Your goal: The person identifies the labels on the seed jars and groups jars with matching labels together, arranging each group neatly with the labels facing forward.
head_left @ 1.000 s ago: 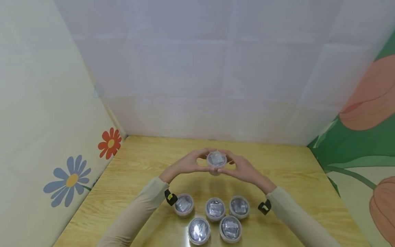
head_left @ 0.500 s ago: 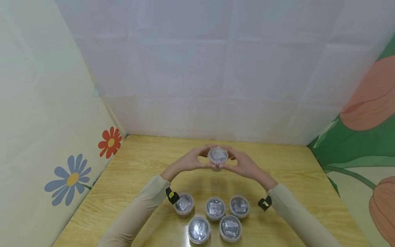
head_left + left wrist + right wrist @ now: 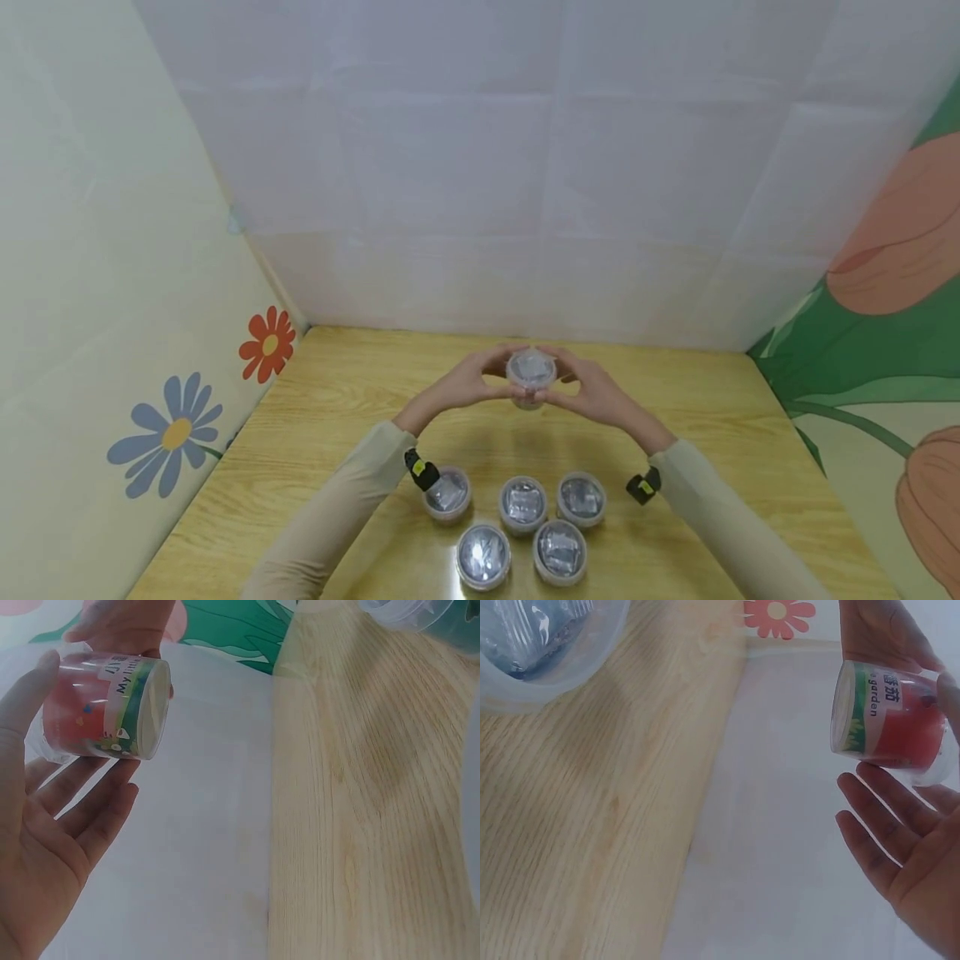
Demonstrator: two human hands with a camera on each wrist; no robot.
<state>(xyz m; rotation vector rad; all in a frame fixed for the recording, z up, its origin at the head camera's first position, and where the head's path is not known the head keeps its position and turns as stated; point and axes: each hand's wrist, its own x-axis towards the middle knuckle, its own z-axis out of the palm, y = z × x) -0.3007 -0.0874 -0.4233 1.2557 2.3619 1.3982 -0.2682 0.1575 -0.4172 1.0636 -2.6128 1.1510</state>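
Note:
A clear, round plastic cup with a clear lid is held over the far part of the table. My left hand grips it from the left and my right hand from the right, thumbs on the near side and fingers behind. In the left wrist view the cup lies sideways in the picture, its red and green label reading "My little". The right wrist view shows the word "garden" on the same cup. Through the lid a silvery packet shows on top.
Several similar lidded cups stand on the wooden table near me, among them a left one, a front one and a right one. A white sheet closes off the back; flower-printed walls flank the sides.
Both hands have moved the cup slightly away from me, toward the back of the table. The cups standing on the table have stayed in place.

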